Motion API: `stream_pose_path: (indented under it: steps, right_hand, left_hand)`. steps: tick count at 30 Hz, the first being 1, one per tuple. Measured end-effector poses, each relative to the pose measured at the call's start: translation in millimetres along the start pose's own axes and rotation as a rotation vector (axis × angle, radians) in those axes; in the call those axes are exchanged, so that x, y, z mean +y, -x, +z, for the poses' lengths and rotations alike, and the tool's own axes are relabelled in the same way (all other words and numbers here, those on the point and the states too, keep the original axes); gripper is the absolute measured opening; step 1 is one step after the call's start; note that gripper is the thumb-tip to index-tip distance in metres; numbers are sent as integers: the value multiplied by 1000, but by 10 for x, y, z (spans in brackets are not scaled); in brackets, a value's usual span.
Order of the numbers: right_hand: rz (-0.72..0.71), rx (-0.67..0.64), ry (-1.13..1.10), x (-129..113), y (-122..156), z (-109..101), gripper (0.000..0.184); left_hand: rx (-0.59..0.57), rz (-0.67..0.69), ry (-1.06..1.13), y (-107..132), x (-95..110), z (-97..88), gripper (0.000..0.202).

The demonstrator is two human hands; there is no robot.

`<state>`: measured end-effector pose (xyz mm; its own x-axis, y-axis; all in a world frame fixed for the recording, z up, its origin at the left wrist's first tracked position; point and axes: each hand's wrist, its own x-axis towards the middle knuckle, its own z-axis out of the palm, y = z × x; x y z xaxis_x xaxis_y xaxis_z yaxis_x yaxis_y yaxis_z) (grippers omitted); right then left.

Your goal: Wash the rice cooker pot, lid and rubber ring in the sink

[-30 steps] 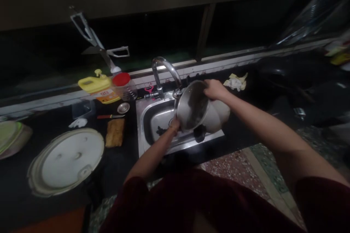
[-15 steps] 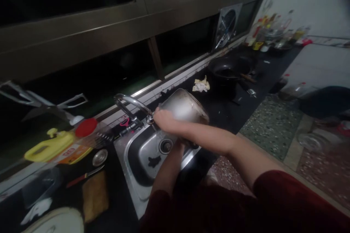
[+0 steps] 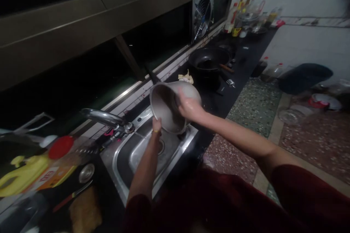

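A large grey metal pot (image 3: 193, 91) is tipped on its side over the right part of the sink (image 3: 120, 185), its mouth facing left. My left hand (image 3: 156, 125) is closed on the lower left of the pot's rim. Across the pot's near side, my right hand (image 3: 190, 108) has its fingers bent at the mouth. They are somewhat blurred, and a small dark patch shows beside them; what it is I cannot make out. To the left of the pot, the curved faucet (image 3: 109, 118) reaches over the sink, with a thin stream of water below its tip.
A black wok (image 3: 209, 58) and a crumpled cloth (image 3: 186, 77) lie beyond the pot. On the left are a yellow jug (image 3: 24, 176), a red-lidded jar (image 3: 61, 147), a knife (image 3: 71, 196) and a wooden board (image 3: 85, 209). Several bottles (image 3: 240, 12) stand at the far end.
The pot has turned, so its mouth now shows. My right hand has moved from its far left side to the near part of the mouth; my left hand has come up to the rim. The view has shifted right.
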<state>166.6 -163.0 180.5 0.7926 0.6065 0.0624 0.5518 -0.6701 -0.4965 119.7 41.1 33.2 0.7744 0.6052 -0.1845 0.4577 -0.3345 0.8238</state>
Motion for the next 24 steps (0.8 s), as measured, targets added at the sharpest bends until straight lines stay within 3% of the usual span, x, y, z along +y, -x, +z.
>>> stream_pose_path:
  steps: [2,4,8,11,15,19,22,24]
  right_hand:
    - [168,96,-146,416,221,73,78]
    - [304,193,-344,684,443,265,76]
    - [415,346,-705,900,753,779,71]
    - [430,337,-857,989,833,1090,54]
    - [361,308,-906,1095,777,1332,41]
    - [204,211,-900,1118,563,1430,40]
    - [102,169,-915,1115,331,1432,44]
    - [67,184,-943,1142,162,1401,48]
  left_hand:
    - [120,62,-187,-286,155,-69,25]
    - [125,189,-427,-562,393,-92,23]
    - [-144,404,-775,-977,982,143,25]
    - [-292,515,-931,-1160,1351,463,28]
    - [-373,645,-1030,-1338,1654,882,32]
    - [-416,691,-1098,-1514,1885,1319,34]
    - [-404,719,-1038,-1562,2068,1621,39]
    - [-354,784,-929,-1502,2138,1727,44]
